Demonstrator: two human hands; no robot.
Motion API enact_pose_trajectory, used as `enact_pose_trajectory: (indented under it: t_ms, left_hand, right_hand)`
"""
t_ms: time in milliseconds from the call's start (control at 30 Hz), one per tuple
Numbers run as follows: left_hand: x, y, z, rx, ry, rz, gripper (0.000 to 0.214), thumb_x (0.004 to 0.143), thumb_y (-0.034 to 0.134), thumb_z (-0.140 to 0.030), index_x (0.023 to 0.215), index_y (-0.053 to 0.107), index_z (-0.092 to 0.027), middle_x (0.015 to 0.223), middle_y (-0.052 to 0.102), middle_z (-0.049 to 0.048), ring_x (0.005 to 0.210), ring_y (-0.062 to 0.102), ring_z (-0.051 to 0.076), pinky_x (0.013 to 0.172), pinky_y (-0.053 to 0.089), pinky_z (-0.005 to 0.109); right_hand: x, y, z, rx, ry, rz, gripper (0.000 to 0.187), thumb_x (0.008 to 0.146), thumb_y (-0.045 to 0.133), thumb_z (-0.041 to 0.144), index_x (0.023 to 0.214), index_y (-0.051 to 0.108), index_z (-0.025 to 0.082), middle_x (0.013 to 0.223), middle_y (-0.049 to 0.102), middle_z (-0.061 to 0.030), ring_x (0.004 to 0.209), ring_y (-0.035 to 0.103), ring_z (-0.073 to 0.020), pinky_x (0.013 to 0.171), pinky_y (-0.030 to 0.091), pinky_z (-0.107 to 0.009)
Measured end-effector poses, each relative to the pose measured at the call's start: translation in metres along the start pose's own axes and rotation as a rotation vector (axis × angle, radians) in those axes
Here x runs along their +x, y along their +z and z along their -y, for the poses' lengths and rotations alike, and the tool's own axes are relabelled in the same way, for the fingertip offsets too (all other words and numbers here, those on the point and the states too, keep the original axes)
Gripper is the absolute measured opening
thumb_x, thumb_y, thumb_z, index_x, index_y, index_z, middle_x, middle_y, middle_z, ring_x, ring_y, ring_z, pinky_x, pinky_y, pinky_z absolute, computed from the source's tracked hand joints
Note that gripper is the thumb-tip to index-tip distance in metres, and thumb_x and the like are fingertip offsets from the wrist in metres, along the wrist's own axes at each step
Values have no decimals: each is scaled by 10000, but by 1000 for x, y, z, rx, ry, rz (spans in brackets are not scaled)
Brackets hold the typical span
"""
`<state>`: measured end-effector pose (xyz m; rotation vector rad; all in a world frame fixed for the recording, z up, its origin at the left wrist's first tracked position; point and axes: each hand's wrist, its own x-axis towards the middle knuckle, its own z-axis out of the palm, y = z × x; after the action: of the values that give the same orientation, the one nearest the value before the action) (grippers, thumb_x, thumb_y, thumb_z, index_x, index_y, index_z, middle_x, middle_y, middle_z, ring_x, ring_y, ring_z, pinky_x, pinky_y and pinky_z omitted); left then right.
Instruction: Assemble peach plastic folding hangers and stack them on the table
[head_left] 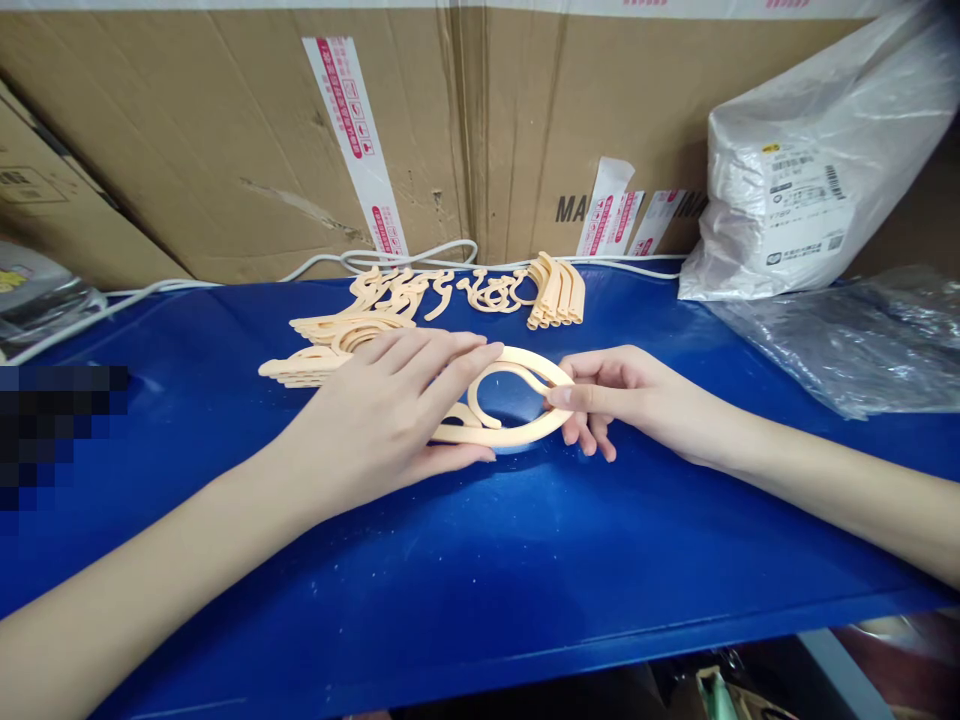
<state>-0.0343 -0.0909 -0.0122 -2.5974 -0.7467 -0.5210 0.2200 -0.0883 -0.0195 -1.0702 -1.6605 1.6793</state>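
A cream, curved plastic loop piece (541, 425) with a smaller curl inside it is held just above the table. My right hand (611, 395) pinches its right end between thumb and fingers. My left hand (401, 400) lies over its left part, the fingers along the far edge and the thumb by the near edge; that part is hidden under the palm. Just beyond my left hand lie stacks of flat cream pieces (300, 367), partly covered by it. Farther back are several small cream hook-like pieces (442, 292) and a row of curved cream tubes (559, 290).
The blue table (465, 600) has its front edge toward me. Cardboard boxes (247, 120) wall off the back, with a white cable (300, 265) along their foot. At right sit a white plastic parcel bag (787, 190) and clear plastic wrap (847, 340).
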Motion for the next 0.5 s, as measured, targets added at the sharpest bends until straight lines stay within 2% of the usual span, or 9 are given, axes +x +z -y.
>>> enact_pose_trajectory:
  t_ms: [167,233,300,400,500]
  left_hand:
    - [2,-4,-7,-56,6,20,507,880,585,-372,1312,484,-126,1282,612,156,1181,579,317,998,471,454]
    - [3,-10,-5,-60,-18,32,500,880,570,-381,1309,485,-138,1275,611,147,1177,575,314,1004,469,456]
    - [4,-20,2,-61,-64,38,515,895,544,-453,1311,490,-154,1277,600,142,1179,563,317,999,470,454]
    - [3,-40,23,-73,-193,50,570,900,534,-513,1339,487,-153,1266,581,135,1126,568,307,914,501,411]
    - [-4,-54,54,-31,-352,159,553,897,566,-476,1358,487,-180,1194,610,84,1009,596,257,853,503,378]
  right_hand:
    - [0,-1,3,-94,-29,84,318,851,674,453,776,623,148,700,703,-31,556,627,-105,393,447,-180]
    - [0,-2,5,-122,-68,83,329,888,620,468,814,631,148,732,711,-40,582,629,-109,397,424,-184]
    - [1,-6,6,-150,-129,21,349,925,555,485,879,646,151,766,716,-48,634,640,-124,426,426,-200]
    - [3,-18,5,-343,-233,-120,344,939,531,481,986,673,171,894,729,-60,808,663,-169,603,503,-266]
    - [8,-30,0,-766,-398,-199,301,909,587,452,1033,682,194,1081,706,-71,1018,634,-226,896,490,-390]
